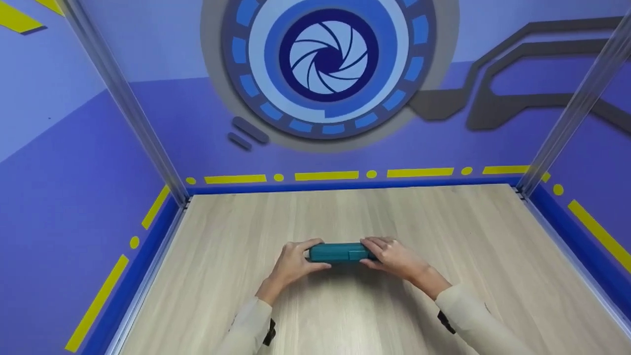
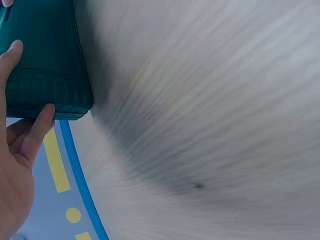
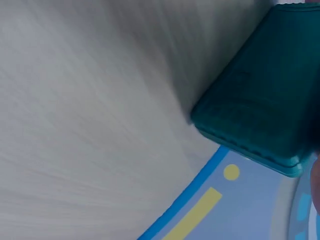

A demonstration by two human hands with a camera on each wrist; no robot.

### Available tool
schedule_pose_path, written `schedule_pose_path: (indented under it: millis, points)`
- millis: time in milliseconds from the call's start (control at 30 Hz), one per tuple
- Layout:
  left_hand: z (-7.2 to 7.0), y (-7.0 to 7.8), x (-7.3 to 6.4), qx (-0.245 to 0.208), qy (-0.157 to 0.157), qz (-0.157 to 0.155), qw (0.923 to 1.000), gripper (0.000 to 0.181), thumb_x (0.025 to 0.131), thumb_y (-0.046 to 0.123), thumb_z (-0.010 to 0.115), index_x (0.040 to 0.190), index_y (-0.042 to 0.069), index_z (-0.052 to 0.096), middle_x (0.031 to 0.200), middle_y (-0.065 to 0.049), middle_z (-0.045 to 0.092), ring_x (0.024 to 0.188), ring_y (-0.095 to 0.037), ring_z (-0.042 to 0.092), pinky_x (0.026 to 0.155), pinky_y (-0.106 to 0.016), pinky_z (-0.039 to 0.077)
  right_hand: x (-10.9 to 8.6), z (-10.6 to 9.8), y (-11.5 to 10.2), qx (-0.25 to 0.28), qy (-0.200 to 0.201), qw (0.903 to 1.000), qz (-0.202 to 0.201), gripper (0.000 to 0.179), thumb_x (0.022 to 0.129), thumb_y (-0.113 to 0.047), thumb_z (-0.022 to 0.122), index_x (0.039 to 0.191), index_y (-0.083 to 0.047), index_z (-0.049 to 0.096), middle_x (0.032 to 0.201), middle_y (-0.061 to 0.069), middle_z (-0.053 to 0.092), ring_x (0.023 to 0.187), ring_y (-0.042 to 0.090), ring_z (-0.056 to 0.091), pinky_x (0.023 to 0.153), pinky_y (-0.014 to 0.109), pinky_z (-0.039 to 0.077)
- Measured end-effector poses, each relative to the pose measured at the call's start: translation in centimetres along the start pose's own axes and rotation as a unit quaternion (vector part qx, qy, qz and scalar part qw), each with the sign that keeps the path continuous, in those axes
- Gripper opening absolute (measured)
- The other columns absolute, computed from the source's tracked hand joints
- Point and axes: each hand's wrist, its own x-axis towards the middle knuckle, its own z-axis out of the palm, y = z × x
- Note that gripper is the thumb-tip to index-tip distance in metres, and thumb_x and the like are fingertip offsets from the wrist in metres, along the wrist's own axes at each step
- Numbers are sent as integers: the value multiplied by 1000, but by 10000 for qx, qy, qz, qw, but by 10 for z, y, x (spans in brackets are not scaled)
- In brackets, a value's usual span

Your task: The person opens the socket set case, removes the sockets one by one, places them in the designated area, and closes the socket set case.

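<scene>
A teal plastic case [image 1: 335,253], long with rounded corners, is held crosswise between both hands near the middle of the table. My left hand [image 1: 292,262] grips its left end, thumb on the near side and fingers on the far side. At the opposite end my right hand [image 1: 397,257] holds it the same way, covering that corner. A small raised rectangle, like a latch, shows on the near face. In the left wrist view, fingertips press the ribbed end of the case [image 2: 45,65]. The right wrist view shows mostly the case [image 3: 255,90], with just a sliver of the hand [image 3: 315,185].
The light wood-grain tabletop [image 1: 236,222] is bordered by blue panels with yellow dashes, including the back wall [image 1: 167,118]. Metal posts stand at the back left [image 1: 123,103] and back right [image 1: 572,113] corners. A shadow falls below the case.
</scene>
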Motion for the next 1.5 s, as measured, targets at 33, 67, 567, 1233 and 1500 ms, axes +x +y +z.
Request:
schedule_pose_path:
  millis: [33,67,567,1233,1500]
  points:
    - [1,0,0,6,48,24,10000,59,82,44,85,130,14,70,124,-10,75,107,-24,75,93,-48,61,-1,3,0,-147,117,9998,-20,54,87,-42,81,122,-3,67,108,10,77,91,23,77,77,38,65]
    - [2,-1,0,18,96,49,9999,60,81,45,85,130,13,70,123,-10,75,107,-24,75,92,-47,62,-2,6,0,-276,234,9993,-20,56,85,-43,82,122,-3,68,107,9,77,91,23,77,77,38,65]
    - [6,0,4,-204,299,114,9993,58,81,44,85,128,14,72,121,-8,76,105,-18,75,91,-39,62,-9,34,4,-181,1416,9869,754,45,112,-37,38,106,-7,72,94,4,77,80,19,73,72,39,64]
    - [12,-1,-3,27,294,471,9985,61,81,39,87,131,7,70,125,-12,74,113,-24,73,94,-41,61,-41,27,7,964,1029,9750,1718,48,84,-45,79,122,-16,73,113,3,74,104,23,68,92,48,54]
    - [9,-2,-7,419,61,352,9985,60,79,30,90,130,6,69,133,-14,69,123,-30,68,102,-44,57,-63,18,5,2548,206,9133,3172,78,84,-40,84,149,-12,51,151,19,52,136,39,55,109,63,47]
